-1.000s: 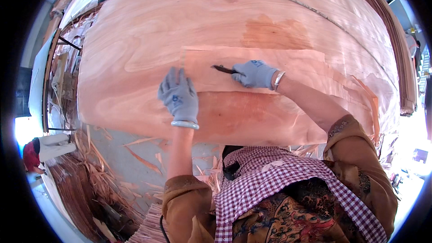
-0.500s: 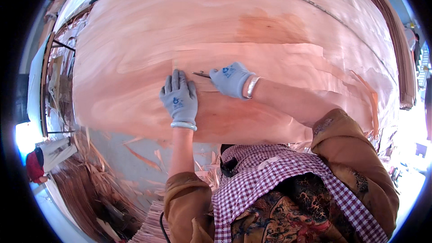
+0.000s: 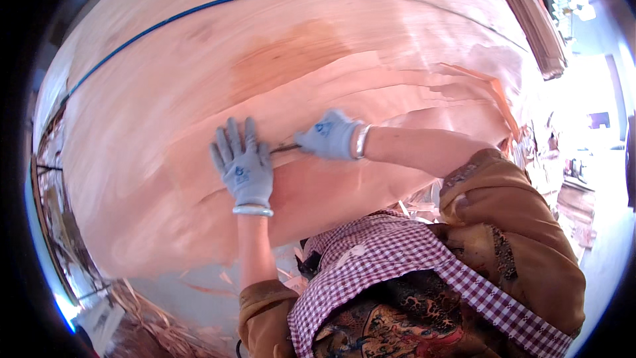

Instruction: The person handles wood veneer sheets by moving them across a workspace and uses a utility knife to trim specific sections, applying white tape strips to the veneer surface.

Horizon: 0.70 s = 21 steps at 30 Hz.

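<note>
My left hand (image 3: 244,169), in a grey-blue work glove, lies flat with spread fingers on a thin pinkish wood veneer sheet (image 3: 318,189). Gloved the same way, my right hand (image 3: 331,136) is closed around a pair of scissors (image 3: 286,148). Their slim dark blades point left, close to my left thumb, low over the veneer; whether they touch it I cannot tell. A smaller veneer piece (image 3: 371,83) with ragged layered edges lies on the large sheet, reaching from my hands to the right. The scissors' handles are hidden inside my right glove.
A long blue and pale rod (image 3: 179,16) crosses the far part of the veneer. Stacked brown strips (image 3: 530,23) stand at the far right. Torn veneer scraps (image 3: 156,318) litter the floor at the near left. An orange-brown strip (image 3: 500,103) curls at the right edge.
The view has turned and shifted, so the sheet and rod now lie slanted. My left fingers have spread wider. My right hand still holds the scissors beside my left hand.
</note>
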Each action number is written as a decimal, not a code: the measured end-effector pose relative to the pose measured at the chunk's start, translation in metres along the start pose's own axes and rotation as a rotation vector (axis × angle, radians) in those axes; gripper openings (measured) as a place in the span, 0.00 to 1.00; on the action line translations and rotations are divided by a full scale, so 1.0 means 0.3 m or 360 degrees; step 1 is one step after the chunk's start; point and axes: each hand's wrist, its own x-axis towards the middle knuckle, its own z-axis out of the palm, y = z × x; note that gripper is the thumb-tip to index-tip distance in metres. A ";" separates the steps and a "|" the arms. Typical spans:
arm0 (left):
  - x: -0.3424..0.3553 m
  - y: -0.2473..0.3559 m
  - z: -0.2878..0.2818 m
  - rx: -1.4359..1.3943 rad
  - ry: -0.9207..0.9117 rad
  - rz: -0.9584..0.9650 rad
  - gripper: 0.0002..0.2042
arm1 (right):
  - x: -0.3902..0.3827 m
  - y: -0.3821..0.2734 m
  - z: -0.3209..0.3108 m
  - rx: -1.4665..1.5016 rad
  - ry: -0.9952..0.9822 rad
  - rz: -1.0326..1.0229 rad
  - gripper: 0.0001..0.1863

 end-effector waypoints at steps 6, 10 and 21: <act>0.002 -0.037 0.041 0.0112 -0.0120 0.0052 0.22 | -0.103 0.145 0.008 -0.0054 0.0007 -0.0003 0.10; -0.001 -0.029 0.041 0.0145 -0.0149 0.0048 0.22 | -0.254 0.340 0.011 -0.0159 -0.0090 0.0016 0.08; -0.007 -0.073 0.047 0.0102 -0.0132 0.0022 0.22 | -0.557 0.698 -0.077 -0.0438 -0.0437 0.0476 0.10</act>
